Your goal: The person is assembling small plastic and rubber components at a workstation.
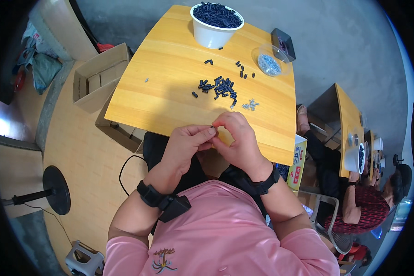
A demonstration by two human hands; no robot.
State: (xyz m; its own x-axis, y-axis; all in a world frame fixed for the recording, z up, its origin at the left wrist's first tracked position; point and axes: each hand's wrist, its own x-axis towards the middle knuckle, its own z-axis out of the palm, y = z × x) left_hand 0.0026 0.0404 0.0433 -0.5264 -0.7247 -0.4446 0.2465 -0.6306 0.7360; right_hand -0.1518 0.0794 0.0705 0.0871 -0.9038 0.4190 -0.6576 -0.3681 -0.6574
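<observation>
Both hands meet at the near edge of the wooden table (170,87). My left hand (191,140) is closed, thumb and fingers pinched around a small dark piece that the fingertips mostly hide. My right hand (237,135) curls in against the same spot, its thumb and forefinger closed at the left fingertips; what it grips cannot be made out. Just beyond the hands lies a loose pile of short black cylindrical pieces (224,87). Beside it, to the right, is a small heap of tiny silvery metal parts (250,105).
A white tub (211,37) heaped with black pieces stands at the far edge. To its right are a clear round dish (276,55) of small metal parts and a black tray (287,43). Cardboard boxes (85,89) sit left. Another person (359,209) works at a table on the right.
</observation>
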